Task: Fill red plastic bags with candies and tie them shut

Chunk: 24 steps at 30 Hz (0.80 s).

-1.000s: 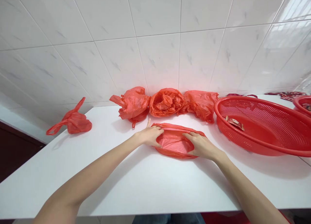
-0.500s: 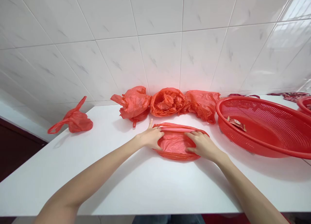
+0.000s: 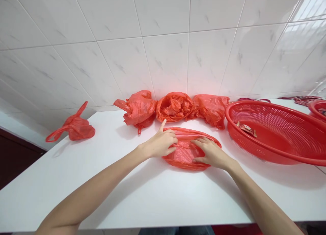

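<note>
A flattened red plastic bag [image 3: 187, 153] lies on the white table [image 3: 142, 194] in front of me. My left hand [image 3: 163, 142] grips its left rim with the fingers curled over the plastic and the index finger sticking up. Over on the bag's right side, my right hand [image 3: 210, 152] pinches the plastic between thumb and fingers. Both hands touch the bag.
Three filled red bags [image 3: 139, 109] [image 3: 174, 107] [image 3: 211, 109] stand in a row against the tiled wall. Another tied red bag [image 3: 76, 128] lies at the table's far left. A large red mesh basket [image 3: 277, 133] holding a small packet [image 3: 246, 127] sits at the right.
The bag's opening, held wide a second ago, has been pressed flatter. My left hand slid right, over the rim and onto the plastic.
</note>
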Tool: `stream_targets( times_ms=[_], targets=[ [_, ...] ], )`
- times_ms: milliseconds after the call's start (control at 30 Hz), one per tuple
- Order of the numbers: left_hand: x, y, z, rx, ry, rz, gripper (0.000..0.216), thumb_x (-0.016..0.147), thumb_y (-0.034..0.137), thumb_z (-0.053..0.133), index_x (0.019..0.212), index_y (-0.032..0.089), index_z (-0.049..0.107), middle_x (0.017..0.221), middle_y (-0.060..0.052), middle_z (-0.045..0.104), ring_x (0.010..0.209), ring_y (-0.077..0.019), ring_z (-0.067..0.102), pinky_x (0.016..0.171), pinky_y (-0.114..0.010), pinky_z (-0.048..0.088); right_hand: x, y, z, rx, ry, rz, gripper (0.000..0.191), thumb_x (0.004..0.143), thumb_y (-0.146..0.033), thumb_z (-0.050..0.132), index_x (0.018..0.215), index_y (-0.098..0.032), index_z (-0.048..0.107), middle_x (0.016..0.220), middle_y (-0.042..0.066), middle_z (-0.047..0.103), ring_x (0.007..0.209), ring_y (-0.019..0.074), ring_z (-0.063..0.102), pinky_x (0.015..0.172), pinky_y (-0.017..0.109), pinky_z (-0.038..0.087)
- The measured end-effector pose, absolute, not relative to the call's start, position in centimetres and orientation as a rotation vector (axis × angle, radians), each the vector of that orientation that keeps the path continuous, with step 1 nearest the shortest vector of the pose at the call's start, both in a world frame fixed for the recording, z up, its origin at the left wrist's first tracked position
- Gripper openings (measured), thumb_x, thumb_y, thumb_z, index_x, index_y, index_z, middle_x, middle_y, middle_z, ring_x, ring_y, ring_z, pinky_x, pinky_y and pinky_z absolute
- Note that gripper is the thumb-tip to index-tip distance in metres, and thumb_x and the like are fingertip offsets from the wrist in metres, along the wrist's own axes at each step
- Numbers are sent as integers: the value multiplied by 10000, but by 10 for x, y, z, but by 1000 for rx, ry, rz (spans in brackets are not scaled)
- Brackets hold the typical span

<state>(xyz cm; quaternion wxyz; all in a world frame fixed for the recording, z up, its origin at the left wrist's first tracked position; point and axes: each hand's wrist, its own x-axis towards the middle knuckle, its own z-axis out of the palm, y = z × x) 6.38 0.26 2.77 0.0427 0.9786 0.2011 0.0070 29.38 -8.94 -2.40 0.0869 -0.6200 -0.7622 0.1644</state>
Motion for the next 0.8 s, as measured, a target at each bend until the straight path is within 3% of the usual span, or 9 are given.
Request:
stream_targets(
  times_ms=[133,233,333,433,567,700,800],
  targets=[
    [66,4,20,3022,552,56,220,907,132,499,858,222,693,918,-27,734,982,-224,656,1243,-576,52,291,-90,-20,-1847,-2243,392,418,864,-216,670,1280,-182,661,1294,140,687,1253,325,592,1017,440,478],
    [65,14,7,2979,609,-111,150,886,244,594,985,222,704,1053,-63,719,1039,-251,650,1201,-507,235,291,-89,-18,-1914,-2237,369,402,866,-239,671,1265,-198,660,1272,142,695,1176,315,642,937,393,505],
    [61,24,-2,2926,778,-240,369,849,436,665,1140,209,683,1183,-109,686,1098,-294,631,1108,-444,354,291,-88,-17,-1963,-2235,429,469,838,-277,716,1290,-183,636,1227,157,710,1122,318,669,885,366,513],
    [58,29,-5,2884,902,-296,526,822,531,680,1229,199,647,1240,-141,667,1110,-328,629,1100,-468,340,292,-89,-18,-1945,-2262,460,542,799,-260,742,1315,-154,613,1252,190,695,1166,345,647,901,376,510],
    [59,25,0,2855,961,-372,568,806,557,690,1235,186,640,1252,-163,655,1097,-351,641,1121,-531,290,296,-92,-23,-1904,-2299,511,727,771,-285,765,1433,-111,520,1358,241,629,1243,380,607,966,428,505],
    [63,16,6,2889,930,-341,447,818,506,692,1117,174,687,1184,-147,670,1035,-337,661,1116,-554,283,300,-93,-21,-1872,-2306,555,807,749,-312,791,1484,-162,493,1422,212,593,1294,377,578,997,450,507],
    [61,9,6,2900,871,-211,312,887,431,626,1062,183,698,1142,-118,686,1060,-315,650,1139,-577,251,300,-92,-18,-1869,-2271,536,710,795,-328,758,1453,-175,539,1450,186,576,1319,364,561,1020,454,503]
  ],
)
